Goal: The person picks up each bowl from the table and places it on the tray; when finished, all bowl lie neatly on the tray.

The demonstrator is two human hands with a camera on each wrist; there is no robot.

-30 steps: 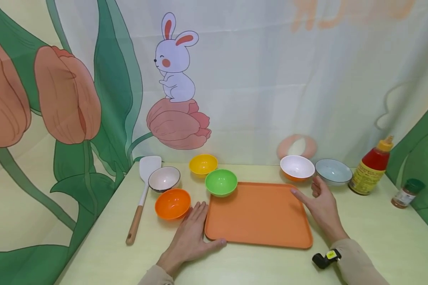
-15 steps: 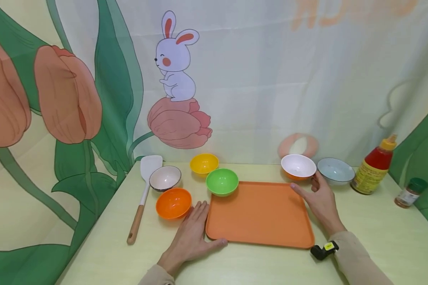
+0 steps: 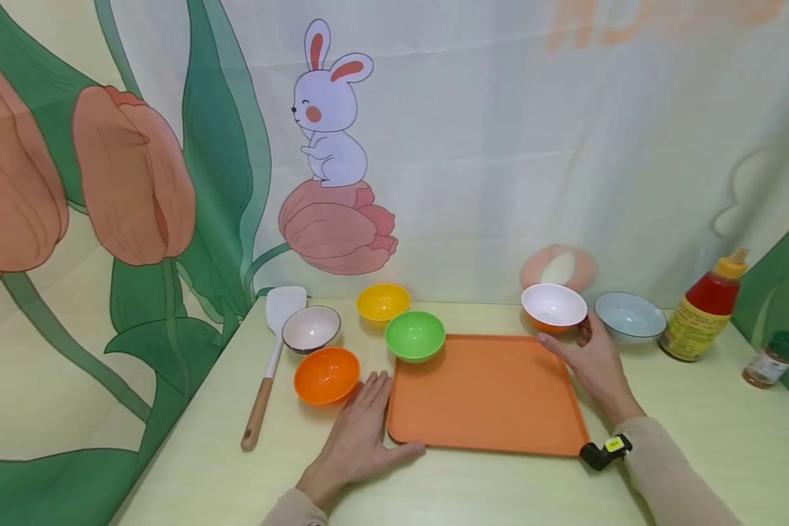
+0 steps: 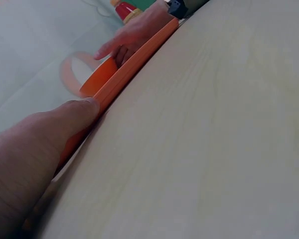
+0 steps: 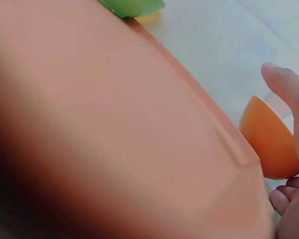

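Note:
My left hand (image 3: 361, 438) lies beside the left edge of an orange tray (image 3: 489, 402), fingers extended and thumb (image 4: 84, 110) against the tray's front edge. Its fingertips are close to an orange bowl (image 3: 327, 375). At the tray's far right corner, my right hand (image 3: 595, 369) is beside a bowl (image 3: 554, 307), white inside and orange outside. The index finger is at the bowl's right side; the thumb points out in front of it, and the other fingers (image 5: 281, 199) bend low near its base. Whether they press on the bowl I cannot tell. A green bowl (image 3: 415, 337) overlaps the tray's far left corner.
To the left are a spatula (image 3: 267, 380), a white bowl with dark rim (image 3: 312, 329) and a yellow bowl (image 3: 383, 304). A pale blue bowl (image 3: 630, 318), a red sauce bottle (image 3: 702, 307) and a green-capped jar (image 3: 774, 359) stand right. A printed curtain (image 3: 467, 146) hangs behind.
My right hand has moved left, up to the side of the white-and-orange bowl. The left hand stays by the tray, and the whole head view has shifted slightly.

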